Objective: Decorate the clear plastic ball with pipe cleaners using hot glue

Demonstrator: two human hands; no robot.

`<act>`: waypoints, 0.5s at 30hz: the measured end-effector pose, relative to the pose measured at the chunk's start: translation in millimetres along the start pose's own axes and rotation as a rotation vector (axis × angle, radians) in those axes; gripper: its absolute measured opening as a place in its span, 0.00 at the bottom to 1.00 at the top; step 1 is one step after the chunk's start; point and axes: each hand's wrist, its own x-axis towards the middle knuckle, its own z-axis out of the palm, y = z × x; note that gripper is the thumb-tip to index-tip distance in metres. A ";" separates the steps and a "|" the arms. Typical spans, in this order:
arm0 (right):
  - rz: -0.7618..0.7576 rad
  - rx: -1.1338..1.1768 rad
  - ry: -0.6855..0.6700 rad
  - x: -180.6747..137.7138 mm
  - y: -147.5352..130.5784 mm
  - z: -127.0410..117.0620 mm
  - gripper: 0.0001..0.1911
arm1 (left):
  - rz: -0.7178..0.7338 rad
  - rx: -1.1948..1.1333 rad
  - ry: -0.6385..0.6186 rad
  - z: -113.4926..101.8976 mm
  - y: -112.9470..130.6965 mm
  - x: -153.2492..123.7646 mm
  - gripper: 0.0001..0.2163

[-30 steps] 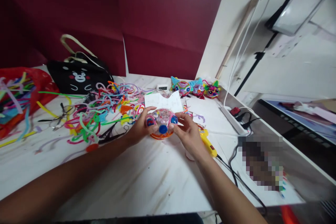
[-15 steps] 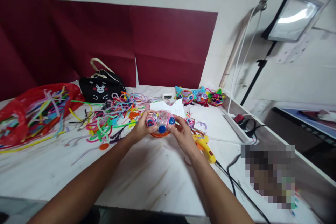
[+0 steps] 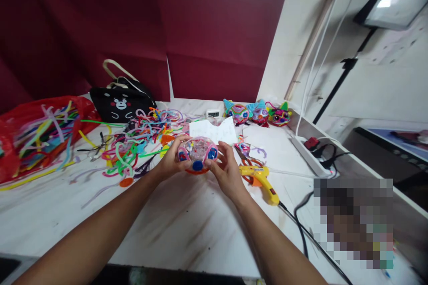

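Left hand (image 3: 169,163), right hand (image 3: 226,173), each grip tight around pink craft face (image 3: 197,150); glue gun (image 3: 260,177) near right.

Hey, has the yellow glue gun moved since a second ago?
No. The yellow glue gun lies in the same spot left of the power strip; only the camera shifted.

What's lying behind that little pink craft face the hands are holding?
A white card lies just behind the craft face, with tangled pipe cleaners to its left. The card's lower edge is hidden by the face.
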 end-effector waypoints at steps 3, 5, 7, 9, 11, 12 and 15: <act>0.001 -0.011 -0.006 0.4 0.4 -1.3 0.36 | -0.006 -0.008 -0.013 0.9 -0.4 -0.6 0.37; -0.002 -0.017 -0.010 0.4 0.1 -1.3 0.35 | -0.012 -0.015 -0.014 1.8 -0.7 -1.2 0.38; -0.009 -0.021 -0.011 0.0 -0.8 -0.8 0.35 | -0.018 -0.022 -0.010 2.6 -1.3 -1.8 0.39; -0.014 -0.026 -0.013 -0.4 -1.9 -0.3 0.35 | -0.019 -0.026 -0.005 3.0 -1.8 -2.3 0.38; -0.017 -0.034 -0.017 -0.8 -2.3 -0.2 0.35 | -0.023 -0.025 0.009 3.1 -2.1 -2.7 0.38; -0.017 -0.039 -0.018 -0.8 -2.2 -0.4 0.35 | -0.029 -0.021 0.015 3.2 -2.2 -2.9 0.38; -0.016 -0.053 -0.015 -0.6 -1.0 -1.9 0.35 | -0.063 0.005 0.025 4.9 -1.7 -3.3 0.38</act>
